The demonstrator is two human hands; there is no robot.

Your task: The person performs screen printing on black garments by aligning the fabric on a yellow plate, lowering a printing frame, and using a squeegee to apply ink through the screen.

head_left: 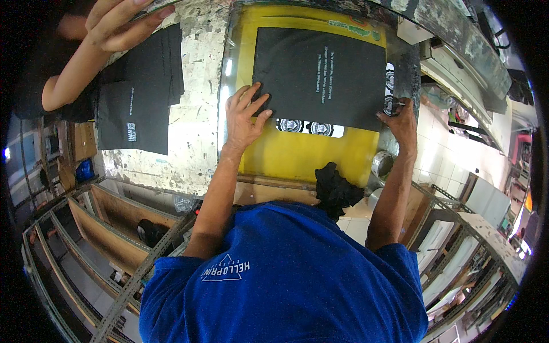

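A flat black fabric sheet (pixel 297 68) with small white lettering lies on a yellow board (pixel 274 163). My left hand (pixel 246 117) rests at the sheet's lower left edge, fingers spread and fingertips touching it. At the lower right corner, my right hand (pixel 402 124) has its thumb and fingers pinched on the sheet's edge. A strip of black-and-white stickers (pixel 311 127) shows along the near edge of the sheet, and another sticker strip (pixel 389 86) shows along its right side. Whatever lies beneath the sheet is hidden.
Left of the board, more black printed sheets (pixel 137 97) lie on a paint-stained white table (pixel 197 86), with another person's hand (pixel 123 26) above them. A crumpled black cloth (pixel 334 188) and a round metal tin (pixel 382 164) sit at the board's near edge. Metal-framed shelves (pixel 120 214) stand nearer me.
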